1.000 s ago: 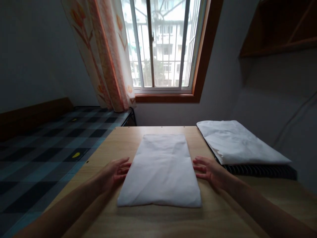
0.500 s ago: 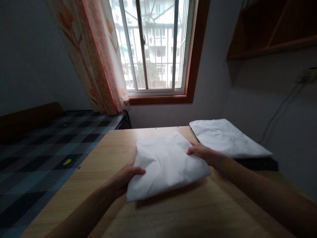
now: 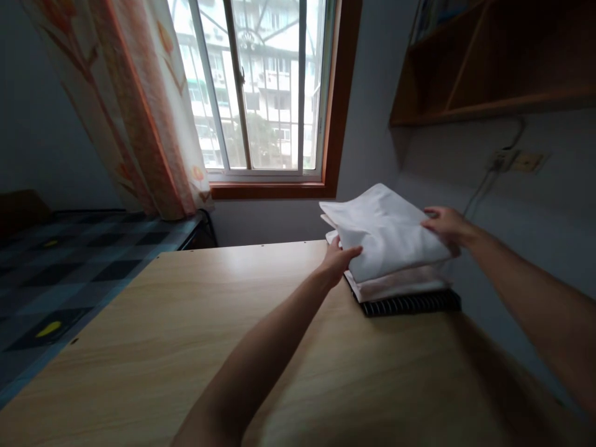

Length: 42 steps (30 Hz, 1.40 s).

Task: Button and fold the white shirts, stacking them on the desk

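Both hands grip a folded white cloth (image 3: 386,233) by its opposite sides. My left hand (image 3: 339,259) has its thumb on top of the near left edge. On the far right edge, my right hand (image 3: 444,225) pinches the cloth, its fingers mostly underneath. The cloth is over a second folded white cloth (image 3: 395,284), whose front edge shows below it; whether the two touch all along I cannot tell. Under that lies a black striped folded item (image 3: 414,304) on the wooden board (image 3: 209,310).
A bed with a dark checked cover (image 3: 93,267) stands at the left. Ahead are a window (image 3: 265,93) and a flowered curtain (image 3: 139,124). A wooden wall shelf (image 3: 493,105) hangs at the upper right, above a socket (image 3: 528,162) with a cord.
The folded white cloth has moved right, in both hands, from above the middle of the board to over the pile. The view has turned to the right.
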Tool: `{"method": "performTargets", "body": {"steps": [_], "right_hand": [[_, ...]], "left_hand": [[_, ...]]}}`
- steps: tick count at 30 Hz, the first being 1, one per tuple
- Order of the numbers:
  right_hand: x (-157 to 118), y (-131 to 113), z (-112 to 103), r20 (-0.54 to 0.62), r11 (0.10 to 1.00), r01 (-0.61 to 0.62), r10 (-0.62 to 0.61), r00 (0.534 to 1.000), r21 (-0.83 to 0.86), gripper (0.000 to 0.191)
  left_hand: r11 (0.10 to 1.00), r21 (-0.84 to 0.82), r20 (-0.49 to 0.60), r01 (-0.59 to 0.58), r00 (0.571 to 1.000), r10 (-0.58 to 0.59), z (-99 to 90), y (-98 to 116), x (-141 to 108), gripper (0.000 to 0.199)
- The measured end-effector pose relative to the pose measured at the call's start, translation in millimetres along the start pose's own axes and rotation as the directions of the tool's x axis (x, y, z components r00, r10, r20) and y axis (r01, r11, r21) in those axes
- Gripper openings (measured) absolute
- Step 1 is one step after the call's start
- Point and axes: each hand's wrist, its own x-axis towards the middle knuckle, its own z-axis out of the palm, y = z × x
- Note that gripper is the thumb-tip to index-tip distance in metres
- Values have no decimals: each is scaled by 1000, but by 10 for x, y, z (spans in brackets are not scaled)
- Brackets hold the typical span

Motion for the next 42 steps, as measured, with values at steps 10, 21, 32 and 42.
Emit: {"method": "performTargets", "body": {"steps": [10,21,32,42], "right_hand": [[-608,1090,974,174,970,-161,193,966,-183,58],[-681,1049,884,142,952,-212,246,959,-219,62],[-1023,1028,629,-571,943,-240,331,751,230,66],[-2317,-657,1005,162,370,885,-928,336,284,96]], "left_hand": [[990,81,-12,116,993,-116,-71,-770,-115,57],[905,417,-61,87,996,-68,-455,-677,-467,63],[984,122,-759,-130,626,177,-2437,610,-1772,47],[-208,848,530,-488,788,313,-2207,800,-2502,89]]}}
